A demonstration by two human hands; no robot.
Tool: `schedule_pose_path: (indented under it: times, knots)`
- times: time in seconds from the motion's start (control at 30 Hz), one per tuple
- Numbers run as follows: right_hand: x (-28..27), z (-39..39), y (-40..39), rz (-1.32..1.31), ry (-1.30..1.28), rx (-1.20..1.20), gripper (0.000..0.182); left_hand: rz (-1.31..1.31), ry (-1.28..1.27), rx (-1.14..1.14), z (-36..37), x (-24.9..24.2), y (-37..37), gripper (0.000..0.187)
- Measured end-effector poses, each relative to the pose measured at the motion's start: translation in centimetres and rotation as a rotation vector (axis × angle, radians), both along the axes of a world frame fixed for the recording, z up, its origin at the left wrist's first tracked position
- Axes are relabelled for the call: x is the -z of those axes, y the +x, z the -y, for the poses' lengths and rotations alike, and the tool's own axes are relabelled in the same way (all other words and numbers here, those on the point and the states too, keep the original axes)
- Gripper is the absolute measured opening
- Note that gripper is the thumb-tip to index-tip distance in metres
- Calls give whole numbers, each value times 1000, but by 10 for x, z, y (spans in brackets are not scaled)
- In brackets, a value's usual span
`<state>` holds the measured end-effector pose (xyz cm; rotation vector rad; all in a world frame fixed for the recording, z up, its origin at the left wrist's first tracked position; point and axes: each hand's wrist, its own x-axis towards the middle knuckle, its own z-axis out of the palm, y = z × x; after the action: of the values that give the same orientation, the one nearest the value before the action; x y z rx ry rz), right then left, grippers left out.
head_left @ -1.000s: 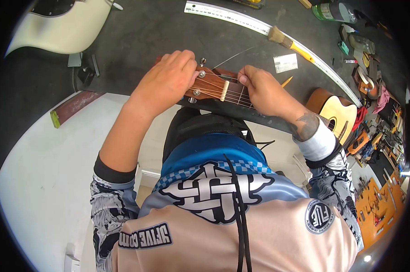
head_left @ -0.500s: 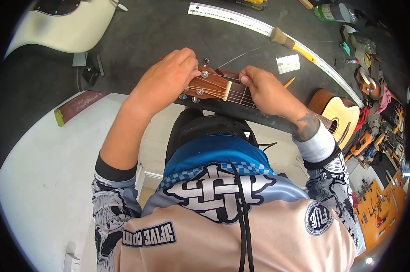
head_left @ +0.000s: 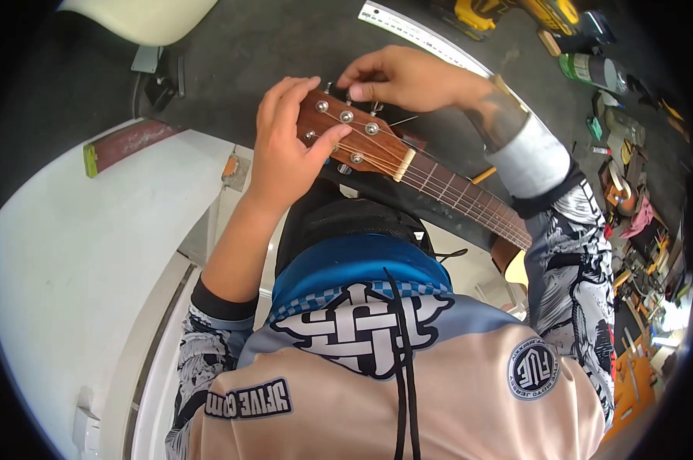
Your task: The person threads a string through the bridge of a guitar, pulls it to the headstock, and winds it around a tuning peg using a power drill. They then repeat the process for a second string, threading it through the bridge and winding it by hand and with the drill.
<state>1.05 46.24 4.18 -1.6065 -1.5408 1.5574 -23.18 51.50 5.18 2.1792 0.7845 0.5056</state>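
Note:
A guitar lies along the table's near edge, its reddish-brown headstock (head_left: 332, 116) towards the left and its fretted neck (head_left: 463, 193) running down to the right. My left hand (head_left: 285, 142) rests over the headstock's left end, thumb and fingers spread apart on it. At the headstock's far side, my right hand (head_left: 400, 79) has its thumb and fingertips at a tuning peg (head_left: 349, 97), which they partly cover. Strings run from the metal posts over the pale nut (head_left: 404, 165). Part of the guitar's body (head_left: 515, 268) shows beyond my right sleeve.
A white ruler (head_left: 415, 32) lies across the dark table. Yellow-and-black power tools (head_left: 476, 15) and a green-labelled jar (head_left: 588, 70) stand at the back right. A cream guitar body (head_left: 143, 15) is at the back left, a dark red block (head_left: 132, 146) nearer.
My right hand has left the strings by the nut and moved left and up to the headstock's far side. My left hand's fingers have spread over the headstock. The view has shifted.

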Motion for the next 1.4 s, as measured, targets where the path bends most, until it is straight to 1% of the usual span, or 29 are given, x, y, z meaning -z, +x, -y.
schedule_pose_path:
  times: [0.07, 0.1, 0.2, 0.23, 0.33, 0.43, 0.53, 0.63, 0.73, 0.77, 0.87, 0.9, 0.97, 1.0, 1.07, 1.1, 1.2, 1.23, 1.33, 1.4]
  knots:
    - [3, -13, -1, -75, -28, -134, 30, -22, -57, -25, 1, -1, 2, 64]
    - [10, -16, 0, -123, 20, -138, 30, -30, -86, -33, 1, -1, 1, 66]
    - [14, -14, 3, -110, 21, -155, 29, -56, -148, -60, 0, -3, 1, 67]
    - [23, -10, 3, -115, 185, -151, 29, -54, -155, -73, 1, -2, 2, 68]
    - [23, -10, -1, -7, 165, -172, 33, -47, -169, -102, 3, -1, 2, 69]
    - [18, -11, -7, 66, 155, -177, 44, -44, -160, -96, 2, 0, 2, 69]
    - [16, -13, -11, 202, 183, -224, 52, -47, -159, -89, 1, -1, 2, 68]
    - [-2, -18, -8, 166, -12, -192, 38, -47, -169, -85, 1, -2, 2, 67]
    - [19, -10, 7, -220, 131, -129, 24, -46, -142, -79, 0, -1, 2, 66]
    - [21, -12, 11, -206, 65, -146, 21, -40, -135, -76, 0, 0, 1, 67]
    - [27, -20, 12, -78, 374, -256, 23, -34, -140, -76, 1, -1, 1, 65]
    - [25, -21, 9, -11, 289, -260, 26, -33, -143, -80, 1, -2, 2, 63]
    - [19, -22, 0, 120, 117, -266, 32, -40, -154, -55, 1, -3, 3, 55]
    - [17, -21, -5, 146, 105, -245, 34, -41, -160, -43, 1, -4, 3, 51]
    - [19, -17, -11, 197, 77, -199, 38, -39, -61, 45, -1, -7, 5, 37]
    - [22, -17, -11, 183, 84, -183, 33, -37, -13, 88, -2, -8, 6, 30]
    - [12, -13, 6, -26, 65, -184, 27, -106, 170, 354, -14, -18, 15, 17]
    - [19, -10, 9, -188, 53, -148, 21, -99, 173, 372, -13, -23, 20, 12]
    - [18, -15, 12, -134, 94, -189, 20, -220, 136, 469, -21, -32, 26, 9]
    - [14, -23, 12, 8, 137, -289, 21, -308, 145, 535, -25, -38, 34, 10]
